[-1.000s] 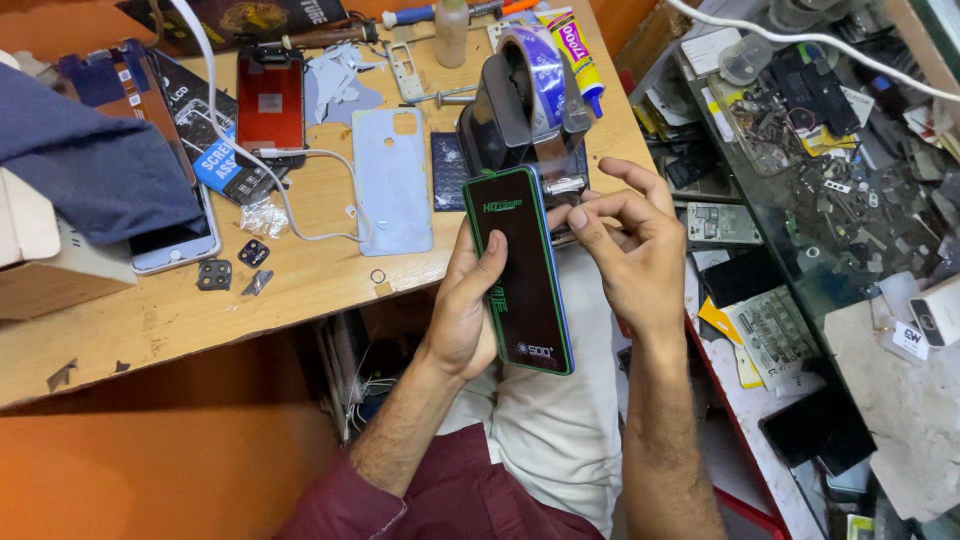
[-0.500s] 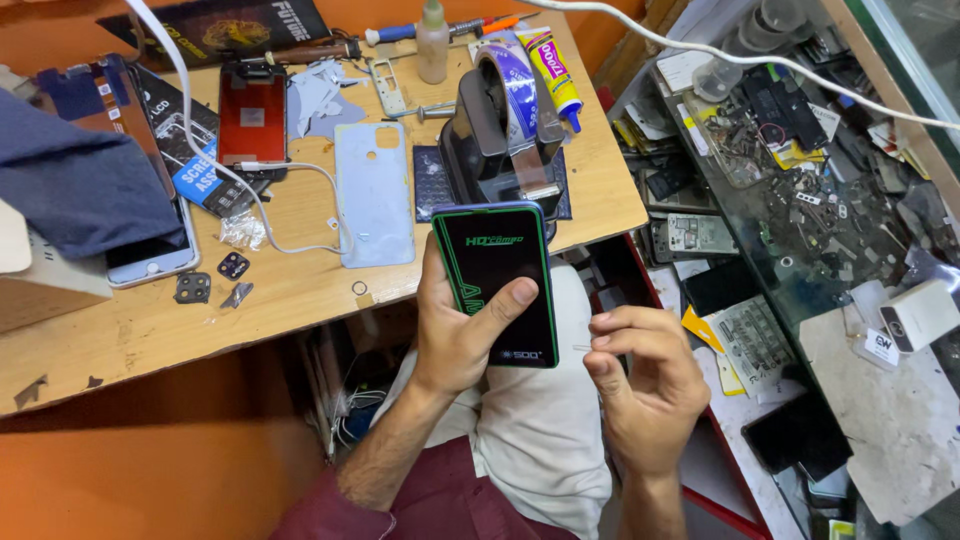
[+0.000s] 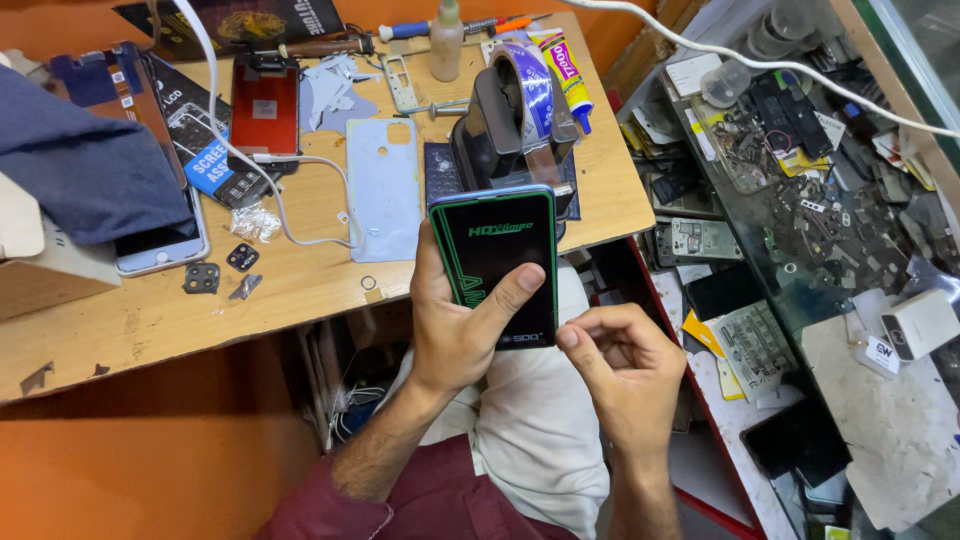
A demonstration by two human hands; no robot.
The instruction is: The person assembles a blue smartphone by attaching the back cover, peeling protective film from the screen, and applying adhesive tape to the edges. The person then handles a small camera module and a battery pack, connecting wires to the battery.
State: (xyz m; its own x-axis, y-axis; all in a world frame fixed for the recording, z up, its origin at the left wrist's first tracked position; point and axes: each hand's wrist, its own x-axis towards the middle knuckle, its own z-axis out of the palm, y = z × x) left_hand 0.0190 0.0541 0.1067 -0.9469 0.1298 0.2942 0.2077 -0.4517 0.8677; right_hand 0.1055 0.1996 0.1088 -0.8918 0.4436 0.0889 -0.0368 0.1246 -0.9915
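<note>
Workbench [image 3: 150,330] stuff on the far left was a folded blue cloth [image 3: 85,165], a pale phone [image 3: 165,245] and a white cable [image 3: 300,165], with a light blue back cover [image 3: 385,190] further in. Left hand [image 3: 455,335] was wrapped round the black phone [image 3: 495,260], thumb pressed across its green-edged screen, held upright just off the bench's front edge over the lap. Right hand [image 3: 625,370] sat loosely curled beside the phone's lower corner, gripping nothing I could see. Cluttered glass counter [image 3: 800,200] crowded the right, so free space was pretty tight.
</note>
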